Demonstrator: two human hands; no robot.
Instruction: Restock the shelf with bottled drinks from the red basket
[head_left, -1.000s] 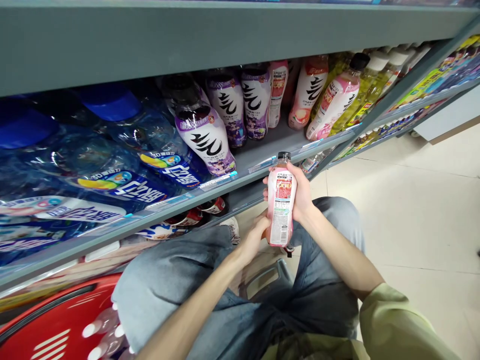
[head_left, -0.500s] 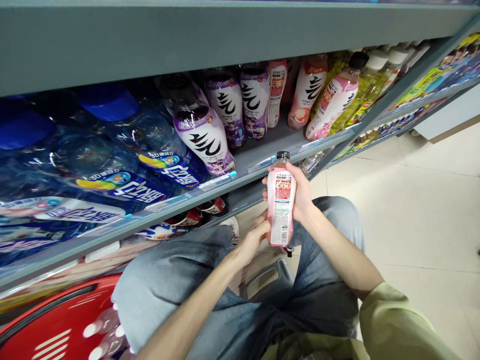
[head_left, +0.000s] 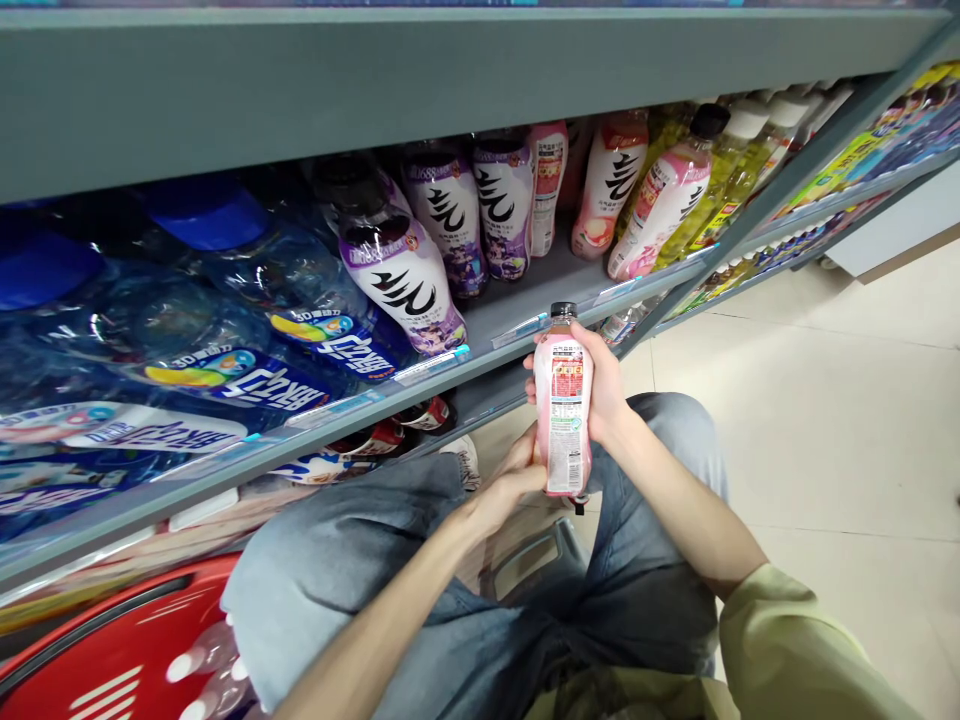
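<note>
Right hand (head_left: 604,385) grip wraps slim glossy pink plastic bottle (head_left: 564,410); left hand (head_left: 517,478) grip clasps base.

- Purple bottle (head_left: 405,285): large black brush character on a white label; small print "1688" on the neck band.
- Water jug (head_left: 247,330): "3D" in a blue label, remainder mirrored.
- Pink bottle (head_left: 564,410): back-label print, too small to read.
</note>
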